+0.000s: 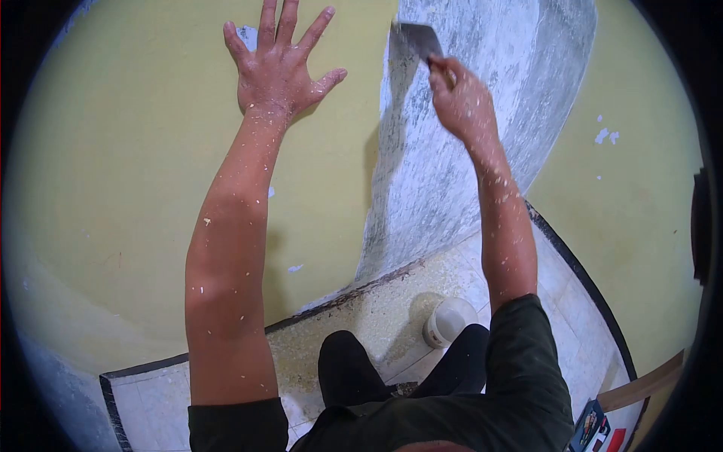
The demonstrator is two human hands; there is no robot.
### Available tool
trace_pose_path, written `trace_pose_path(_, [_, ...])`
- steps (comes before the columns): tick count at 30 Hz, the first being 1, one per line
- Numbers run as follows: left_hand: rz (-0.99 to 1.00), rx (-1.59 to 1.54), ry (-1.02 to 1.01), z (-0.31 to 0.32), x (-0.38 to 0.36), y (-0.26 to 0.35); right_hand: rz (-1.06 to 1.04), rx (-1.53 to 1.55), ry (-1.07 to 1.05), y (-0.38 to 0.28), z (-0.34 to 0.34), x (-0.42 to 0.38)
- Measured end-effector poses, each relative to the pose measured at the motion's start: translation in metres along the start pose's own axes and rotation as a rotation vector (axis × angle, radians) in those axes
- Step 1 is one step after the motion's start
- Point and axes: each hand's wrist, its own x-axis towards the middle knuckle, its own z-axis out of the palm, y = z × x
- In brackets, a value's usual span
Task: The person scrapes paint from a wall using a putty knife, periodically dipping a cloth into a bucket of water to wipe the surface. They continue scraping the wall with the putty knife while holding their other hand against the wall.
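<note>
My left hand (279, 71) lies flat on the yellow-green painted wall (324, 166), its fingers spread. In my right hand (463, 98) is the handle of a scraper (422, 39); its broad metal blade is at the edge where the yellow paint meets a bare grey-white strip of wall (452, 166). Pale flakes cling to both forearms. Whether the whole blade edge touches the wall cannot be made out.
A white bucket (449, 322) stands on the floor by my knees, with paint flakes (361, 320) scattered beside it. Dark edging (580, 267) runs along the wall's foot. At the lower right are a wooden piece (644, 383) and a dark box (589, 426).
</note>
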Motion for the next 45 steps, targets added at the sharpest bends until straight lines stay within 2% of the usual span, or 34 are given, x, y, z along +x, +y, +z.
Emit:
trace_pose_path(1, [-0.009,0.014,-0.112,-0.005,0.0,0.001,0.005,-0.014,0.002,-0.004,-0.001,0.01])
trace_pose_path(2, [-0.001,0.013,-0.123,-0.002,-0.003,0.002,-0.013,0.032,0.044,-0.007,-0.001,0.019])
trace_pose_path(4, [0.019,-0.014,0.0,0.006,-0.003,-0.002,-0.021,0.027,0.045,-0.006,-0.003,0.017])
trace_pose_path(8, [0.021,-0.02,0.094,0.014,-0.003,-0.002,-0.002,0.015,-0.01,0.01,0.005,-0.011])
trace_pose_path(11, [0.008,0.01,0.05,0.009,-0.003,0.0,-0.025,0.013,0.038,-0.005,0.002,0.026])
trace_pose_path(12, [0.011,0.005,-0.023,0.005,-0.003,0.0,-0.048,-0.015,0.069,-0.01,0.0,0.037])
trace_pose_path(15, [-0.001,0.019,-0.17,-0.014,0.0,0.001,-0.086,0.003,0.051,-0.001,-0.008,0.03])
trace_pose_path(17, [-0.008,0.032,-0.236,-0.018,0.0,0.003,-0.032,-0.023,-0.034,0.01,-0.003,-0.004])
trace_pose_path(20, [-0.012,0.01,-0.197,-0.007,-0.001,0.0,-0.003,0.002,-0.004,0.009,0.006,0.007])
trace_pose_path(22, [0.016,-0.011,0.073,0.008,-0.003,-0.002,-0.106,-0.036,0.087,-0.006,0.001,0.049])
trace_pose_path(25, [0.014,-0.01,0.06,0.012,-0.002,-0.002,-0.101,-0.034,0.011,0.006,-0.017,0.044])
trace_pose_path(27, [0.018,-0.01,0.07,0.013,-0.003,-0.001,-0.038,-0.041,-0.044,0.021,-0.009,0.009])
trace_pose_path(29, [0.014,-0.006,0.076,0.004,-0.003,-0.001,-0.022,-0.024,0.009,0.016,-0.001,0.004])
trace_pose_path(31, [-0.012,0.003,-0.146,-0.008,-0.001,0.002,-0.065,-0.044,0.026,-0.005,-0.011,0.043])
trace_pose_path(33, [-0.02,0.006,-0.187,-0.017,0.001,0.003,-0.081,-0.032,0.009,-0.022,-0.029,0.069])
trace_pose_path(35, [-0.03,-0.008,-0.226,-0.018,-0.001,0.003,-0.183,-0.056,0.033,0.001,-0.027,0.065])
trace_pose_path(37, [0.007,-0.04,-0.035,-0.008,-0.004,0.0,-0.129,-0.056,0.045,0.023,-0.008,0.02])
trace_pose_path(38, [0.002,-0.039,-0.03,0.005,-0.004,-0.003,-0.088,-0.01,0.028,0.019,-0.007,0.018])
trace_pose_path(40, [0.1,-0.183,0.387,0.032,0.001,-0.007,-0.118,-0.055,0.077,0.004,-0.006,0.049])
trace_pose_path(41, [0.102,-0.179,0.38,0.027,-0.001,-0.006,-0.137,-0.104,0.117,-0.005,-0.011,0.061])
trace_pose_path(43, [0.01,-0.013,0.057,0.015,-0.002,-0.002,-0.096,-0.087,0.032,-0.009,-0.019,0.065])
trace_pose_path(45, [0.003,-0.015,0.001,0.004,-0.001,-0.001,-0.088,-0.126,0.011,0.0,-0.023,0.045])
